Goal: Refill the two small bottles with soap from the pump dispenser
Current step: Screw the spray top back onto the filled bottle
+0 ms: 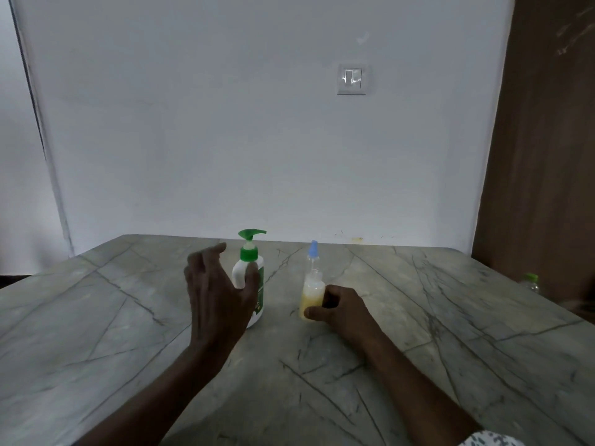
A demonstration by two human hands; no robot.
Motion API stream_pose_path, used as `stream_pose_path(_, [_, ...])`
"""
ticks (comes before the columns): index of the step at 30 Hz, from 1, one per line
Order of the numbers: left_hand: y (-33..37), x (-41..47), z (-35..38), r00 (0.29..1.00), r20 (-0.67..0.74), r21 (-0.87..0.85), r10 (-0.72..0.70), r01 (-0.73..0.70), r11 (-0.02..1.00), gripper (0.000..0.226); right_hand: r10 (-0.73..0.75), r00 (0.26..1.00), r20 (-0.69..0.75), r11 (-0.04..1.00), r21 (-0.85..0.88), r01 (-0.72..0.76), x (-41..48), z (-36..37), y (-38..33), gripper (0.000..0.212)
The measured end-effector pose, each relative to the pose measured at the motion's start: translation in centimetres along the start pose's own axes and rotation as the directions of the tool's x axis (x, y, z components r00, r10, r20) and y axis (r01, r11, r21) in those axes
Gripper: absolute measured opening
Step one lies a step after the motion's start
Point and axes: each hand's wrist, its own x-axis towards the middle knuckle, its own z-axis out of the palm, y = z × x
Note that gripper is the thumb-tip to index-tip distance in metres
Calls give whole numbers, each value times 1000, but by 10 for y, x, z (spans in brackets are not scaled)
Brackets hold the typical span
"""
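Centre of the frame, on the grey veined marble table (128, 317), is where both hands are working. The left hand (219, 284) is spread wide, fingers fanned and loose at the far left side of the pump dispenser (248, 268). Its thumb lies across the white body just below the green collar. That is a released hand, nothing clasped, and I cannot tell whether the thumb presses on the plastic. The dispenser stands upright, its green spout pointing to the right of the frame.

Just right of centre, the right hand (341, 307) rests low on the table and is grasping the yellow-filled small bottle (311, 296). The thumb wraps round its base and the fingers curl behind it. The bottle is upright with a bare neck showing and pale yellow soap in its lower half. Directly behind it, near the table's far edge, the blue-capped bottle (313, 252) stands upright and clear.

A patterned sleeve (489, 439) shows at the lower right corner. A green-capped bottle (531, 281) sits at the right edge, below the brown wooden panel (547, 156). A light switch (351, 79) is on the wall, upper centre right.
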Motion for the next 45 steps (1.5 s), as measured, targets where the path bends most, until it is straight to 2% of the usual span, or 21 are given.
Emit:
stream_pose_path(1, [8,-3,-5,993,-54,-36,102,-104,994,38,-3,1000,9,1000,-20,3,1,1,0,34])
stream_pose_path(2, [16,-7,-10,981,-49,-72,188,-191,979,23,-8,1000,15,999,-47,9,2,2,0,35])
stream_pose_path(4, [25,-18,-9,959,93,-140,267,-252,957,14,-21,999,29,994,-109,24,3,3,2,38])
stream_pose_path(7, [31,-34,4,921,374,-159,112,-55,986,16,-55,997,63,981,-180,65,2,6,3,43])
stream_pose_path(8, [32,-36,11,899,436,-136,53,7,991,24,-68,995,72,978,-192,80,1,7,3,42])
stream_pose_path(10, [37,-32,23,849,527,-75,-18,67,995,43,-71,992,102,975,-205,91,1,3,1,38])
stream_pose_path(13, [43,-18,36,770,620,-7,-150,197,980,41,-14,985,170,987,-154,41,1,-16,-3,47])
stream_pose_path(15, [38,-13,40,717,661,22,-221,277,961,34,-22,1000,14,996,-84,23,4,-32,-7,43])
stream_pose_path(17, [29,-15,43,667,704,52,-244,294,954,34,-66,979,-194,992,-123,43,12,-44,-9,38])
stream_pose_path(18, [25,-17,45,644,724,62,-248,298,953,34,-100,970,-221,977,-205,54,18,-47,-10,36])
stream_pose_path(20, [19,-21,49,618,749,58,-240,299,953,39,-160,981,-113,915,-389,105,31,-44,-7,34])
stream_pose_path(24, [15,-19,56,682,711,5,-173,240,971,77,-195,968,159,767,-590,252,53,-21,9,46])
stream_pose_path(28, [12,-23,62,742,667,-61,-68,145,988,73,-196,936,293,505,-788,352,64,0,14,21])
stream_pose_path(30, [10,-24,66,771,636,-120,-36,145,982,63,-209,934,290,448,-821,355,64,3,13,24])
stream_pose_path(31, [10,-26,67,780,625,-139,-32,151,979,58,-254,931,262,464,-811,355,63,1,10,29])
stream_pose_path(33, [9,-28,70,791,611,-169,-39,179,969,49,-391,916,93,623,-705,338,61,-7,0,37])
stream_pose_path(35, [8,-29,72,801,596,-199,-55,214,956,41,-474,860,-190,809,-478,341,54,-22,-23,37])
stream_pose_path(37, [6,-27,73,802,594,-216,-55,225,950,37,-424,813,-399,906,-189,379,43,-35,-48,36])
stream_pose_path(40, [6,-26,73,794,607,-209,-36,203,957,37,-372,802,-468,837,203,507,26,-41,-71,31])
stream_pose_path(42, [5,-25,74,791,611,-209,-35,203,957,38,-373,815,-443,793,304,528,19,-34,-77,29])
stream_pose_path(45, [5,-24,73,783,620,-205,-39,210,956,39,-364,838,-407,783,353,512,18,-25,-76,29])
